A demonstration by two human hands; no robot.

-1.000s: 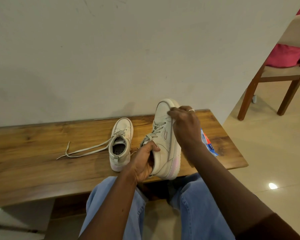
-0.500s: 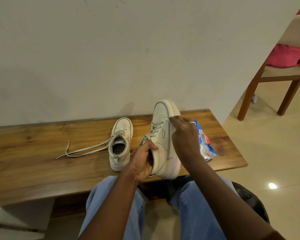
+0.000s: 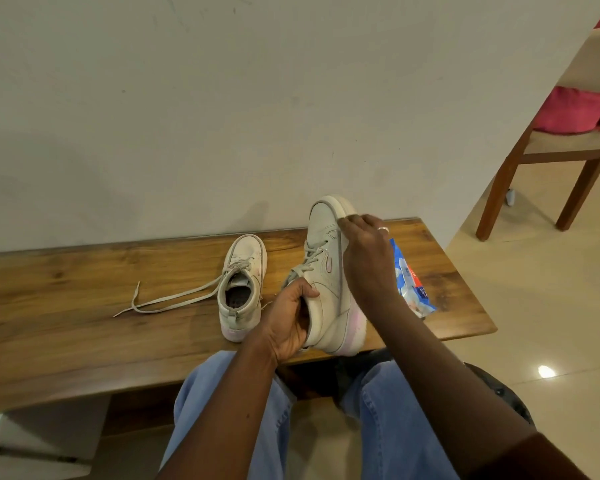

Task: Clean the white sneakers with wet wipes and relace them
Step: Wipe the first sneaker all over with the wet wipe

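Observation:
A white sneaker (image 3: 326, 271) with a pinkish heel is held up on its side over the wooden bench (image 3: 84, 306), toe pointing away. My left hand (image 3: 288, 320) grips its heel collar, fingers inside the opening. My right hand (image 3: 364, 258) is on the sole edge near the toe with bent fingers; I cannot see whether anything is under them. The second white sneaker (image 3: 245, 271) stands on the bench to the left, its loose lace (image 3: 174, 301) trailing leftwards. A blue wet wipes pack (image 3: 411, 282) lies on the bench behind my right forearm.
The bench runs along a plain wall (image 3: 222, 116) and ends at the right past the wipes pack. A wooden chair (image 3: 568, 150) with a pink cushion (image 3: 575, 110) stands on the tiled floor at the far right. My knees in blue jeans (image 3: 395, 410) are under the bench's front edge.
My right hand slid down the sneaker's sole edge towards the middle, then back up towards the toe. My left hand kept its grip on the heel; the other sneaker stayed put.

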